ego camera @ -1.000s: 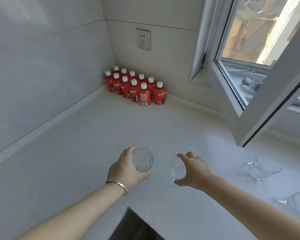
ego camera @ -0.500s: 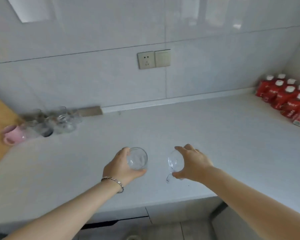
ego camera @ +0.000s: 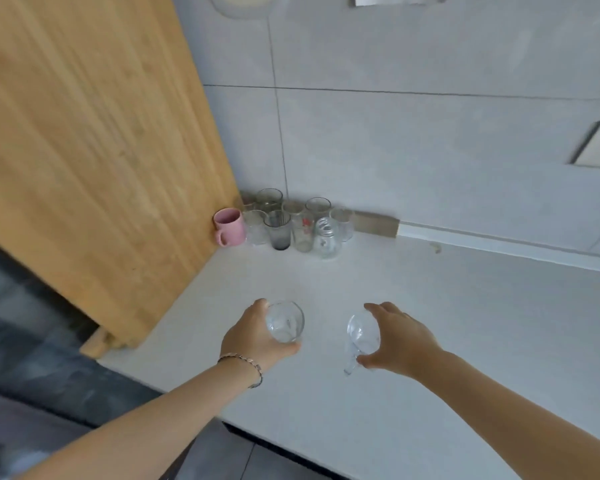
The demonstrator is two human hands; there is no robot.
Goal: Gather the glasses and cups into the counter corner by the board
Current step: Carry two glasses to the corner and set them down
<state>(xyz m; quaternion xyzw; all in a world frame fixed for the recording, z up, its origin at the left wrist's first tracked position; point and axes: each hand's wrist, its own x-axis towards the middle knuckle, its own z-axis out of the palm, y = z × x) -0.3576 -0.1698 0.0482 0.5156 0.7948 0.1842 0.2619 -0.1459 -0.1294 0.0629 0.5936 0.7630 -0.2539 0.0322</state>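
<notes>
Although both hands were loaded, neither glass had reached the corner yet; the lines below set out how things lay.

Left hand: the left hand (ego camera: 253, 336) was curled round the side wall of a clear tumbler (ego camera: 285, 321), thumb on the near side, fingers on the far side, held above the white counter (ego camera: 465, 323).
Right hand: the right hand (ego camera: 400, 337) gripped a clear handled glass cup (ego camera: 362, 332) round its bowl, with the handle pointing down and toward the person.
Where the carried glasses were: in front of the person, well apart from the corner group and apart from each other.
Corner group: a pink mug (ego camera: 230, 226), a smoky grey tumbler (ego camera: 278, 229), a printed glass (ego camera: 302, 233), a small glass jar (ego camera: 326, 237) and several more clear glasses stood upright, packed close against the wooden cutting board (ego camera: 94, 150) and the tiled wall (ego camera: 430, 150).
Contents: the two carried glasses looked empty, as did the corner ones so far as could be told.
Handling, as a judgement: thin, rigid, light and smooth, so likely slippery and chip-prone; a grasp round the body seemed secure.
Setting down: the open spot lay in front of the jar; touching glass on glass would risk a knock.
</notes>
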